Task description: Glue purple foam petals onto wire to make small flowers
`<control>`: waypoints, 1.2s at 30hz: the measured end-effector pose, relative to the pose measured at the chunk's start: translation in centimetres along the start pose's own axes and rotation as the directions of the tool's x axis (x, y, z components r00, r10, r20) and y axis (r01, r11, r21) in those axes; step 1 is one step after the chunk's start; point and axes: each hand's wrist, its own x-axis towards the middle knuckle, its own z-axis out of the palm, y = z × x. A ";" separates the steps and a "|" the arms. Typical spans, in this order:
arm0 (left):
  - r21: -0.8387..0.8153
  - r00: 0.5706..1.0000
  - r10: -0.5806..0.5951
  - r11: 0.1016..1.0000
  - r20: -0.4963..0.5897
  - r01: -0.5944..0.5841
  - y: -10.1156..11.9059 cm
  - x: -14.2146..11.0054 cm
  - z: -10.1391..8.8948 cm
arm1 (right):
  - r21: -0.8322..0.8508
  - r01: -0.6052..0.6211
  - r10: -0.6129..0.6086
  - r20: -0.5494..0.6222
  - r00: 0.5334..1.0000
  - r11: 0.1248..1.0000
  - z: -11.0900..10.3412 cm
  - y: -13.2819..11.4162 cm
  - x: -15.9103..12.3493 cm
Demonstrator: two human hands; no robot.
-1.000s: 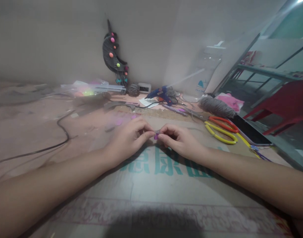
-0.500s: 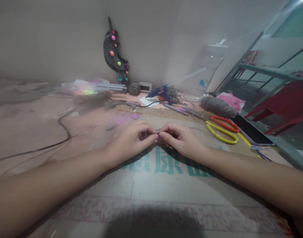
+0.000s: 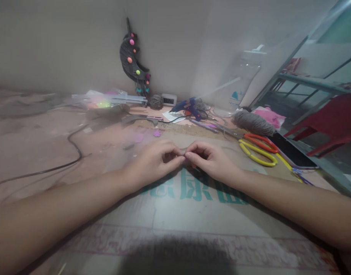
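Observation:
My left hand (image 3: 158,158) and my right hand (image 3: 208,158) meet fingertip to fingertip above the printed cardboard (image 3: 175,214). Each is closed in a pinch of thumb and forefinger. Between them is a small purple piece, now almost wholly hidden by the fingers; its exact shape cannot be made out. A bit of orange (image 3: 194,166) peeks out beneath the right fingers. Just beyond my left hand lies a purple flower-shaped cutout (image 3: 157,133), with a flat purple scrap (image 3: 138,138) to its left.
Scissors (image 3: 258,152) with red and yellow handles lie right, beside a phone (image 3: 296,151) and grey yarn (image 3: 253,123). Behind are a blue glue gun (image 3: 189,107), a clear bottle (image 3: 238,86) and glue sticks (image 3: 129,99). A yarn-wrapped moon (image 3: 131,59) hangs on the wall; a cable (image 3: 49,173) runs left.
The fingertips have drawn closer together, covering the purple piece that showed between them earlier. My left hand has shifted slightly right, and the purple flower cutout behind it has come into full view.

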 end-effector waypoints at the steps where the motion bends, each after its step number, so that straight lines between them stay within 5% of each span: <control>1: 0.001 1.000 -0.006 1.000 0.001 0.006 0.0 0.0 0.0 | 0.010 -0.008 0.008 -0.014 1.000 1.000 0.0 -0.1 0.0; 16: 0.003 0.996 -0.084 0.997 0.012 0.083 0.0 0.1 -0.1 | 0.157 -0.082 0.086 -0.018 0.996 0.984 0.0 -0.6 0.0; 36: -0.020 0.993 0.044 0.999 -0.106 -0.047 -0.8 0.1 0.3 | 0.185 -0.063 0.059 0.025 0.998 0.981 0.4 0.0 -0.1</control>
